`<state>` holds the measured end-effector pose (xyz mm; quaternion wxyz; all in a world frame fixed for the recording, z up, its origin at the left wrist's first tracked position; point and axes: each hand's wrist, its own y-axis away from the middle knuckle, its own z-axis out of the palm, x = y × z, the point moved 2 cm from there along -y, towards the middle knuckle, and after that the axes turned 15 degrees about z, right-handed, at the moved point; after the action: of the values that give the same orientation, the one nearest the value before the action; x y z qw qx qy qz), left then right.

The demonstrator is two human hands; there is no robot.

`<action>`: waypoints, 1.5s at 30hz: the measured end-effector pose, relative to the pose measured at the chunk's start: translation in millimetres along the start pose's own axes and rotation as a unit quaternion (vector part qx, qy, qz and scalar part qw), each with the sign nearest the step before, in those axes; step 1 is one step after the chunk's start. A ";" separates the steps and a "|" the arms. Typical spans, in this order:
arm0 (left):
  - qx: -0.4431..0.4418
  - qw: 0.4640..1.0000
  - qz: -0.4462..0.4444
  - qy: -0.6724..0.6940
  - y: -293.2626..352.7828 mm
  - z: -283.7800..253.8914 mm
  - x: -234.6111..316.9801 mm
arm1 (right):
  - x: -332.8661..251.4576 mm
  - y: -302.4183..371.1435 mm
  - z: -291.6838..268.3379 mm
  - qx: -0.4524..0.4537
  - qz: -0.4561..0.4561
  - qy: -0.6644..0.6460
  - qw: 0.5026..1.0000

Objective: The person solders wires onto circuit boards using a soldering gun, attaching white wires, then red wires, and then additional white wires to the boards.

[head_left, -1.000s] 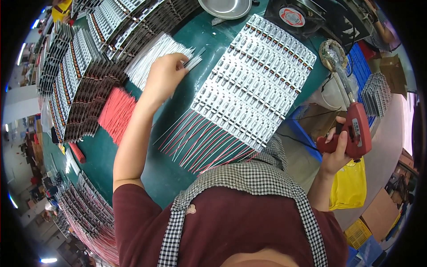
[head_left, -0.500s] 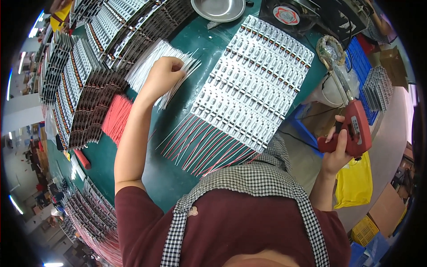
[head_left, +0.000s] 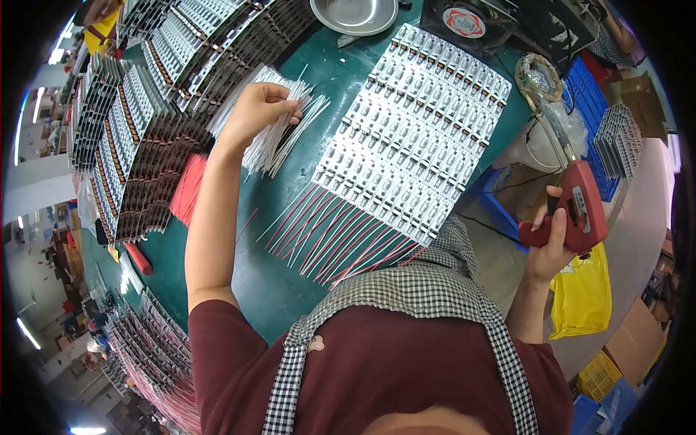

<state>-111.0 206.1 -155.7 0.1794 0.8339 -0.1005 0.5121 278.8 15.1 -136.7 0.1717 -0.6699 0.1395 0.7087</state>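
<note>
My left hand (head_left: 261, 112) is over a pile of white wires (head_left: 272, 148), its thumb and fingers closed on some of the strands; how many is hidden. To the right lies a white circuit board panel (head_left: 413, 134) with rows of small components. Red and white wires (head_left: 333, 235) fan out from its near edge toward my apron. My right hand (head_left: 549, 250) grips a red soldering gun (head_left: 580, 210) by its handle, off the right side of the table. The gun's long metal front points up and away, near a round, dirty holder (head_left: 538, 76).
Stacked board panels (head_left: 134, 152) crowd the left side, beside a bundle of red wires (head_left: 188, 190). A metal bowl (head_left: 355, 14) and a black fan unit (head_left: 464, 25) stand at the back. Blue crates (head_left: 587, 109) and a yellow bag (head_left: 583, 297) are at the right.
My left hand has shifted slightly within the white wires, and several strands now stick up around its fingers. The right hand and soldering gun have barely moved.
</note>
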 end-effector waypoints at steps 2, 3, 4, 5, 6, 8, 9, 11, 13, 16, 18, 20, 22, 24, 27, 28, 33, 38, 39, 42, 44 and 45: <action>0.010 1.000 0.009 0.004 2.7 -2.9 8.5 | 0.1 0.0 1.1 0.004 0.004 -0.008 1.000; 0.020 1.000 0.017 0.010 5.6 -4.8 13.3 | -0.1 0.5 1.0 0.010 0.002 -0.007 1.000; 0.023 1.000 0.018 0.007 11.0 -7.1 17.7 | -0.5 1.1 1.2 0.015 0.000 -0.006 1.000; 0.055 0.996 0.062 0.041 18.7 -10.1 25.1 | -0.3 1.7 0.2 0.011 -0.002 -0.012 1.000; 0.086 0.987 0.108 0.077 26.0 -12.4 32.0 | 0.2 1.9 -1.5 0.012 0.004 -0.010 1.000; 0.143 0.967 0.188 0.100 47.9 -10.5 46.6 | -0.3 3.0 -2.8 0.021 0.010 -0.012 1.000; 0.180 0.949 0.225 0.127 52.9 -4.0 45.7 | 1.7 1.7 -2.8 0.018 0.010 -0.013 1.000; 0.240 0.925 0.271 0.118 63.3 15.1 43.7 | 4.1 0.6 -7.0 0.024 0.005 -0.002 1.000; 0.268 0.896 0.311 0.171 78.3 33.4 35.9 | 3.6 2.2 -6.9 0.010 0.004 0.003 1.000; 0.295 0.890 0.296 0.183 85.4 47.8 21.7 | 0.2 6.6 -5.2 0.003 0.005 0.004 1.000; 0.304 0.882 0.297 0.201 81.5 52.4 14.0 | -3.4 8.0 1.4 -0.006 0.015 -0.009 1.000; 0.298 0.896 0.286 0.165 80.2 45.7 19.8 | -5.4 5.6 2.3 -0.034 -0.003 0.002 0.999; 0.255 0.927 0.254 0.104 76.1 36.9 42.5 | -10.5 3.2 7.1 -0.072 -0.005 0.019 0.997; 0.097 0.962 0.214 0.141 76.2 43.0 70.3 | -13.1 -0.9 11.4 -0.096 0.038 0.056 0.993; -0.141 0.947 0.128 0.258 85.2 78.1 100.1 | -20.6 -5.4 30.9 -0.142 -0.013 0.142 0.980; -0.191 0.933 0.073 0.298 85.6 88.2 105.9 | -23.1 -7.1 36.6 -0.151 -0.054 0.198 0.967; -0.268 0.896 0.043 0.352 85.9 109.3 103.2 | -26.2 -11.2 76.0 -0.356 -0.279 0.192 0.871; -0.282 0.889 0.027 0.360 88.8 114.7 102.2 | -10.7 0.8 66.5 -0.182 -0.252 0.183 0.933; -0.274 0.885 0.024 0.374 89.4 115.8 102.0 | -13.8 -0.7 67.4 -0.184 -0.252 0.181 0.933; -0.261 0.880 0.020 0.397 89.9 119.0 98.6 | -13.3 5.1 73.8 -0.313 -0.320 0.225 0.865; -0.254 0.878 0.018 0.406 89.2 119.8 97.1 | -12.5 7.2 72.0 -0.254 -0.304 0.214 0.893; -0.237 0.886 0.019 0.397 88.2 119.5 96.8 | -12.3 8.2 70.1 -0.192 -0.288 0.202 0.916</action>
<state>-0.2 78.8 -101.3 0.3872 0.4913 -0.1555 0.7645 212.6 37.0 -120.2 0.2043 -0.8299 -0.1663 0.4919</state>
